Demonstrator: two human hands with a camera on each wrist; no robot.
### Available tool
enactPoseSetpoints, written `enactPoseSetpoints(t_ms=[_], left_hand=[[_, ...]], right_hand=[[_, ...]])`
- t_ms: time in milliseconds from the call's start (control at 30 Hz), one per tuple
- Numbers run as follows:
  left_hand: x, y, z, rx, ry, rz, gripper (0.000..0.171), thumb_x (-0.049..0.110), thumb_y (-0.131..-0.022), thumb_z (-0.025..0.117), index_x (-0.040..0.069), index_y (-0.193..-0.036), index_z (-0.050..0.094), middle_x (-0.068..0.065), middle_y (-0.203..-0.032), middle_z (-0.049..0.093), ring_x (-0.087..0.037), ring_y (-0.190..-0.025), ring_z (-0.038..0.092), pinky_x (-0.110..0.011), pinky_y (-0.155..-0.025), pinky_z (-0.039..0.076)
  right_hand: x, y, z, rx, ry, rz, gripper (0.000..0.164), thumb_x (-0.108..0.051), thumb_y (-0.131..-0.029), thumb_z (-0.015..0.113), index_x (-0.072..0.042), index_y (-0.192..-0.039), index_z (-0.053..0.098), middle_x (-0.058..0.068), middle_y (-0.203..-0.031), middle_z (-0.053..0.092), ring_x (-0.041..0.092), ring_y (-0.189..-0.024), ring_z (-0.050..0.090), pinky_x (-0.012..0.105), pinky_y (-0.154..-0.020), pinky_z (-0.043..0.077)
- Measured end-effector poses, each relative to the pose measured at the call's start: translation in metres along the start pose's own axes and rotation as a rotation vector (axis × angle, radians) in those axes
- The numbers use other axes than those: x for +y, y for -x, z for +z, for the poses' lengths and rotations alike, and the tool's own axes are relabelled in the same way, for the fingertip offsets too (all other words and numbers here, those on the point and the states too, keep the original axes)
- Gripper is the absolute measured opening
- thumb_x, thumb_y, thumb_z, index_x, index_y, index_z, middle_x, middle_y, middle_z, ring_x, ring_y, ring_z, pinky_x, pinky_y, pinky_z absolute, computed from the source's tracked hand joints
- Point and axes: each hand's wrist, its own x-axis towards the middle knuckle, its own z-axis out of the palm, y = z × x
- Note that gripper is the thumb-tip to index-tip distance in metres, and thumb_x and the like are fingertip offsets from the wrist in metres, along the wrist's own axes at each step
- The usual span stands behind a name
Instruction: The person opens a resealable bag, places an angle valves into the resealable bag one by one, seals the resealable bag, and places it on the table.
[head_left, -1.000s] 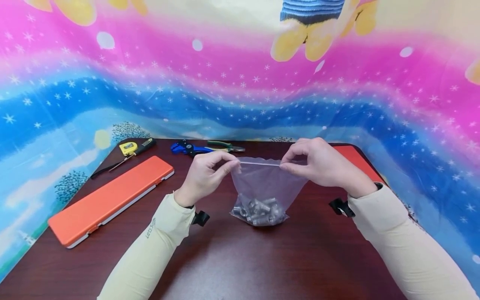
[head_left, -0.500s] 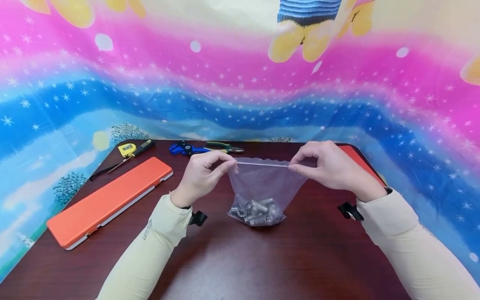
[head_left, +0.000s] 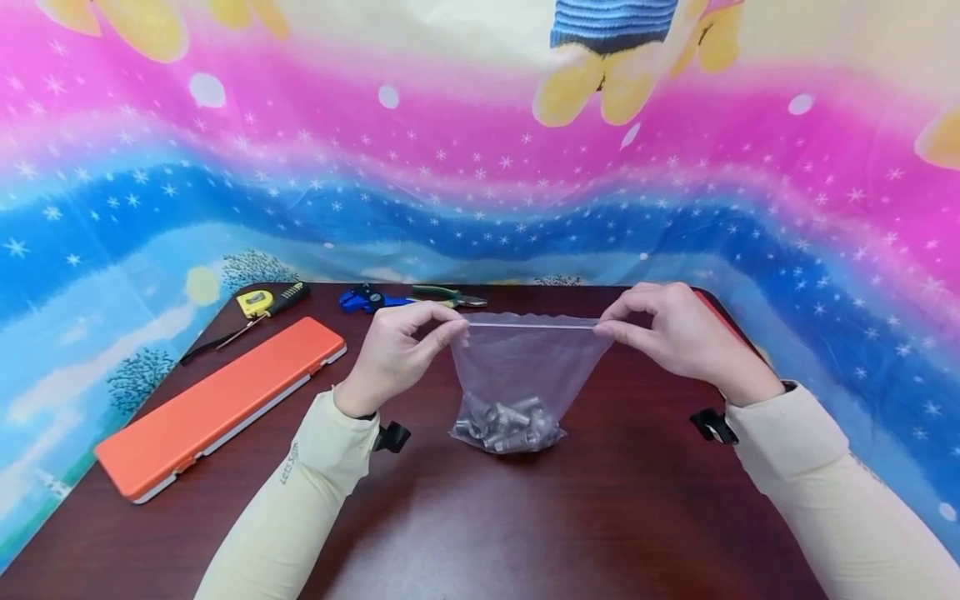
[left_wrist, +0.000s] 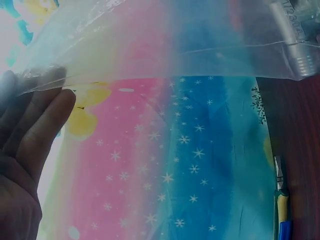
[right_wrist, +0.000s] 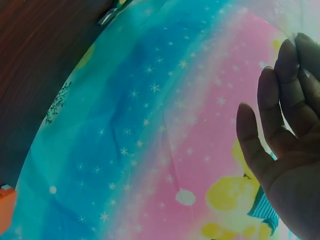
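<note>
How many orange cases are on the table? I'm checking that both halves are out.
2: one long orange case lies at the table's left; another sits at the far right, mostly hidden behind the right hand.

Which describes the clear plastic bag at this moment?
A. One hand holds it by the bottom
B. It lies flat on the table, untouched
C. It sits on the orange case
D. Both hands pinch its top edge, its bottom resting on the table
D: the left hand and right hand pinch the top edge of the plastic bag, whose bottom with its metal parts rests on the table.
</note>
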Motion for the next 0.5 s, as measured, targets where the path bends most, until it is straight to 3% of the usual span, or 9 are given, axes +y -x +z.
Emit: enactPoseSetpoints(t_ms=[133, 267, 400, 500], left_hand=[[0.002, 0.0, 0.002, -0.003, -0.001, -0.013, 0.008, 0.002, -0.09, 0.071, 0.008, -0.095, 0.074, 0.002, -0.083, 0.072, -0.008, -0.076, 0.066, -0.025, -0.064, 0.05], [0.001, -0.001, 0.002, -0.002, 0.006, -0.038, 0.008, 0.004, -0.091, 0.07, 0.009, -0.097, 0.073, 0.002, -0.082, 0.072, -0.009, -0.076, 0.067, -0.025, -0.064, 0.05], [0.001, -0.001, 0.002, 0.003, 0.006, -0.055, 0.009, 0.003, -0.091, 0.07, 0.009, -0.096, 0.073, 0.003, -0.082, 0.072, -0.008, -0.076, 0.068, -0.026, -0.067, 0.052], [0.001, 0.0, 0.004, 0.009, 0.001, -0.055, 0.008, 0.003, -0.091, 0.071, 0.009, -0.096, 0.074, 0.002, -0.083, 0.072, -0.008, -0.076, 0.067, -0.026, -0.069, 0.052]], right_hand=[[0.003, -0.002, 0.003, 0.009, 0.02, -0.011, 0.008, -0.013, -0.083, 0.08, -0.019, -0.087, 0.077, -0.009, -0.084, 0.069, 0.006, -0.067, 0.054, 0.027, -0.057, 0.042], [-0.004, -0.012, 0.002, -0.025, 0.032, -0.012, 0.011, -0.016, -0.084, 0.081, -0.016, -0.094, 0.076, -0.007, -0.088, 0.069, 0.008, -0.076, 0.058, 0.031, -0.065, 0.047], [-0.032, -0.037, 0.012, -0.074, 0.005, -0.015, 0.022, -0.026, -0.085, 0.081, -0.014, -0.103, 0.075, -0.006, -0.094, 0.068, 0.011, -0.084, 0.06, 0.035, -0.075, 0.051], [-0.056, -0.06, 0.027, -0.115, -0.02, -0.071, 0.019, -0.026, -0.086, 0.08, -0.014, -0.1, 0.076, -0.006, -0.091, 0.069, 0.01, -0.082, 0.061, 0.033, -0.073, 0.051]])
